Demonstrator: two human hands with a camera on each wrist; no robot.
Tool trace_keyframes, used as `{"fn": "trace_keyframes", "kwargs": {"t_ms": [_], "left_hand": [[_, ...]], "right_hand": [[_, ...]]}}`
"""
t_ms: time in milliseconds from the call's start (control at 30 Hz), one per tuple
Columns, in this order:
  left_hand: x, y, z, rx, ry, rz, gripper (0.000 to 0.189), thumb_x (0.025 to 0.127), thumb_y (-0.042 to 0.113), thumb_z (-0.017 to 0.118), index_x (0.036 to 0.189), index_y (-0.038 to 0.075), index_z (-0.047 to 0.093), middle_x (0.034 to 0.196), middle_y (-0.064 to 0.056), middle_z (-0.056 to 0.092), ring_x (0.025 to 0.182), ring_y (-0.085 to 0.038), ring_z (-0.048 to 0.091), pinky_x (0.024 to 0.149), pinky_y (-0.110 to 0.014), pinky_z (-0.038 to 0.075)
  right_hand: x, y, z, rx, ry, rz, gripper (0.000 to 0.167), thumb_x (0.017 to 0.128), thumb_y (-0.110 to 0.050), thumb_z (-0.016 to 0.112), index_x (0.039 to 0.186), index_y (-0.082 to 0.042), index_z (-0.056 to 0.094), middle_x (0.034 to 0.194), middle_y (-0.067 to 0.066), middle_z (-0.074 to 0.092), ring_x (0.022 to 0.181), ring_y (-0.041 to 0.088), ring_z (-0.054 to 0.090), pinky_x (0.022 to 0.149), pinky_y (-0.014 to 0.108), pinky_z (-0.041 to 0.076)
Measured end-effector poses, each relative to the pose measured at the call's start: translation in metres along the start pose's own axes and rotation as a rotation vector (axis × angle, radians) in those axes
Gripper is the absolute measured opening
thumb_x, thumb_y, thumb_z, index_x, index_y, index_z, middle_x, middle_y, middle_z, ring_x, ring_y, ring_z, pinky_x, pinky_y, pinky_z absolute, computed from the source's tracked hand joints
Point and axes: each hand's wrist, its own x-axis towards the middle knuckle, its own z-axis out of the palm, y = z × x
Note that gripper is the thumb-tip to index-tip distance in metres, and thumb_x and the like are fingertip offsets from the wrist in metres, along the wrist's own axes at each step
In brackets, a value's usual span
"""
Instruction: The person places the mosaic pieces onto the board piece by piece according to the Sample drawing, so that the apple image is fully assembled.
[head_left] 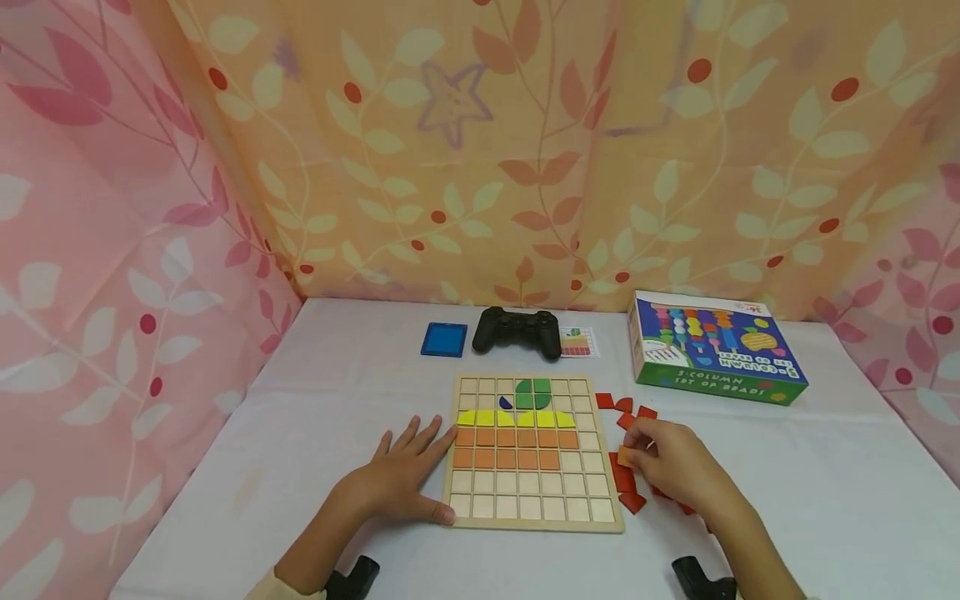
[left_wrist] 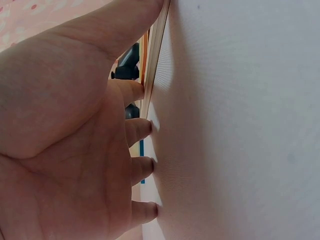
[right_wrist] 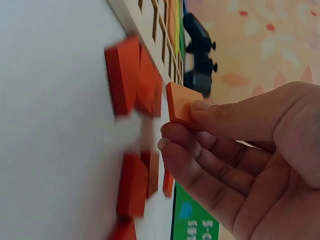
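A wooden grid board (head_left: 536,527) lies flat on the white table, its cells partly filled with green, yellow, orange and one dark blue tile. My left hand (head_left: 401,475) is spread on the table at the board's left side, with thumb and index finger touching its edge. Between thumb and fingers, my right hand (head_left: 678,467) pinches an orange square tile (right_wrist: 184,102) just off the board's right edge. Loose red tiles (head_left: 624,477) lie below and around that hand, some hidden by it. Two orange rows show on the board; the lower one ends in bare cells at its right.
Behind the board sit a black game controller (head_left: 517,330), a blue square tray (head_left: 444,340) and a small pattern card (head_left: 579,342) partly covered by the controller. A boxed bead set (head_left: 716,346) stands at the back right. Patterned curtains (head_left: 450,167) enclose the table.
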Motion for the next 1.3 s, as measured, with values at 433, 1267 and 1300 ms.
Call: {"fn": "trace_keyframes", "kwargs": {"t_ms": [433,1267,1300], "left_hand": [[0.001,0.0,-0.001,0.001,0.003,0.001,0.119,0.065,0.076,0.075,0.161,0.026,0.025,0.167,-0.005,0.016,0.152,-0.036,0.002,0.115,-0.066,0.004],[0.0,0.001,-0.002,-0.015,-0.011,-0.01,0.118,0.066,0.074,0.077,0.161,0.027,0.025,0.167,-0.005,0.015,0.152,-0.036,0.002,0.115,-0.066,0.003],[0.0,0.001,-0.001,-0.015,-0.013,-0.009,0.118,0.066,0.074,0.077,0.161,0.027,0.025,0.167,-0.005,0.015,0.152,-0.036,0.002,0.115,-0.066,0.004]], "right_hand": [[0.017,-0.042,0.036,-0.023,0.002,-0.13,0.016,0.085,-0.003,0.079,0.083,-0.014,0.068,0.076,-0.005,0.058,0.074,0.016,0.053,0.071,0.033,0.052],[0.063,-0.004,0.004,-0.135,0.027,-0.028,0.026,0.088,-0.005,0.073,0.114,-0.002,0.072,0.09,0.008,0.061,0.081,0.025,0.055,0.074,0.042,0.054],[0.067,-0.001,0.002,-0.143,0.016,-0.014,0.029,0.088,-0.005,0.074,0.117,-0.002,0.071,0.089,0.008,0.06,0.081,0.025,0.054,0.073,0.041,0.053]]}}
